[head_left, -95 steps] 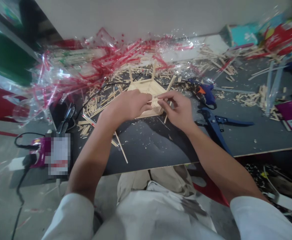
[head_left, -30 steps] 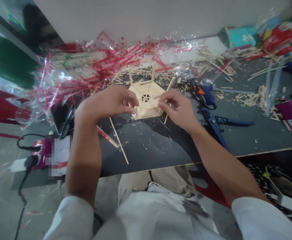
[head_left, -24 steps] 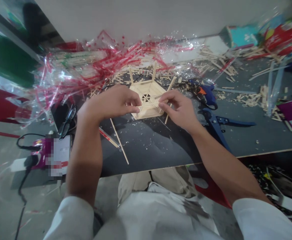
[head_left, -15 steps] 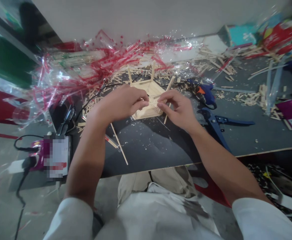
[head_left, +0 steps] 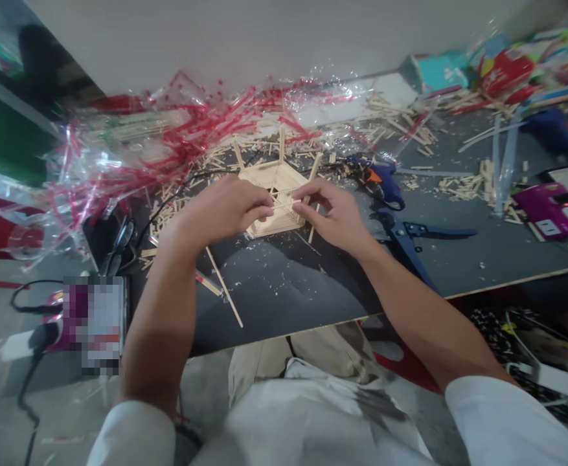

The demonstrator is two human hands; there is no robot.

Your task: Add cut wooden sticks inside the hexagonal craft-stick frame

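A hexagonal frame built of thin pale wooden sticks lies on the dark table, with several uprights standing from its rim. Above its near part, my left hand is closed in a pinch from the left. From the right, my right hand pinches too, thumb against forefinger. A thin pale stick spans the gap between both sets of fingertips. Whether that stick touches the frame I cannot tell. One longer loose stick lies near my left wrist.
Blue cutters and a blue glue gun lie right of my hands. Clear-and-red plastic wrappers and scattered stick pieces cover the back. A pixelated phone and eyeglasses are at left; the table's front edge is near me.
The camera view has shifted, so the table's things appear further left. My fingertips are slightly further apart, and the thin stick between them shows more plainly.
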